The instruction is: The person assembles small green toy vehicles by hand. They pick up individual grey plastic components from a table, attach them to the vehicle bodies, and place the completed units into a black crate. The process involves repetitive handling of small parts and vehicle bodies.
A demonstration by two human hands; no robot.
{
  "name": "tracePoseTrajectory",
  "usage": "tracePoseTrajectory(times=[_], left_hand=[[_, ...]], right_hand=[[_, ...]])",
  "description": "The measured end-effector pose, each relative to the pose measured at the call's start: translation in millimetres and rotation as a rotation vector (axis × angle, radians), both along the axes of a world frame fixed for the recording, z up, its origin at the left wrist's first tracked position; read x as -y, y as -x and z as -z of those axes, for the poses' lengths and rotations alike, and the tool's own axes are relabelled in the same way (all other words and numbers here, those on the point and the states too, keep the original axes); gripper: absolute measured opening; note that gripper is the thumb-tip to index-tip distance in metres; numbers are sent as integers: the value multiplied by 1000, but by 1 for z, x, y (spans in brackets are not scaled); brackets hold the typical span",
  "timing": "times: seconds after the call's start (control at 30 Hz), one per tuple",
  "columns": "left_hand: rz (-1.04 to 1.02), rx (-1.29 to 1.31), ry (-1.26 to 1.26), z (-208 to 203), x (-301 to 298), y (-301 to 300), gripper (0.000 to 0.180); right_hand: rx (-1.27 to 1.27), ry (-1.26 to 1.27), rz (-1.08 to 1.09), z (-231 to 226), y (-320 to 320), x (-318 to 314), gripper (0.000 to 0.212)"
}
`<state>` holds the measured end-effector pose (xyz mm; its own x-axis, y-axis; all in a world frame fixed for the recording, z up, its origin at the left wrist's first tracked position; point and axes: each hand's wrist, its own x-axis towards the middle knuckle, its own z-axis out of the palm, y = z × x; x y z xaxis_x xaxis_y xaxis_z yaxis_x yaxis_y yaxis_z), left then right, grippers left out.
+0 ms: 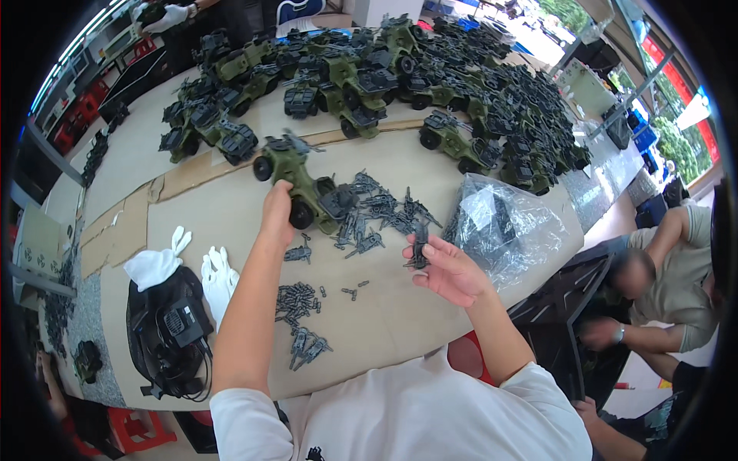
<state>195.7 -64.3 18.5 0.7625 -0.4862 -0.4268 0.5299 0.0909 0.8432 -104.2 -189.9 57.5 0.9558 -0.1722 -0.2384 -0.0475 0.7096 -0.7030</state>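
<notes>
Left hand [279, 207] gripping olive-green plastic toy vehicle [305, 184]; right hand [453, 272] pinching slim dark-grey plastic part [420, 244], left of clear plastic bag [529, 237]

pale worktable [400, 326] | red stool [123, 422] lower left | daylit trees [675, 147] outside

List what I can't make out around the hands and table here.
All in the head view:
Left hand: some fingers hidden by the green toy vehicle.
Dark part: partly covered by the right hand.
Bag contents: obscured by creases and glare of the clear bag.
Far vehicle pile: lower pieces hidden by overlapping ones.
</notes>
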Motion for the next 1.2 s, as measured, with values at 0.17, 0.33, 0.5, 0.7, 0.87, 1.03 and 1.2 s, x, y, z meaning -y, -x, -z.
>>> tracePoseTrajectory(times=[0.17,0.33,0.5,0.7,0.87,1.03,1.2], left_hand=[[-28,50,523,-43,-64,61,47],[70,-82,633,-40,-100,124,47],[33,-126,620,-25,-107,156,43],[-46,-121,512,-35,-111,173,41],[-87,-149,524,-32,-113,177,38],[-118,-122,549,-31,-114,179,38],[-147,-103,552,-33,-111,181,38]], right_hand=[[-5,56,-65,-30,-3,-5,48],[40,-177,-153,-44,2,-19,56],[-35,38,-83,-60,8,-43,52],[-9,526,-2,-67,3,-60,45],[-13,723,56,-63,3,-70,40],[14,672,63,-62,0,-76,40],[35,673,105,-63,-1,-81,40]])
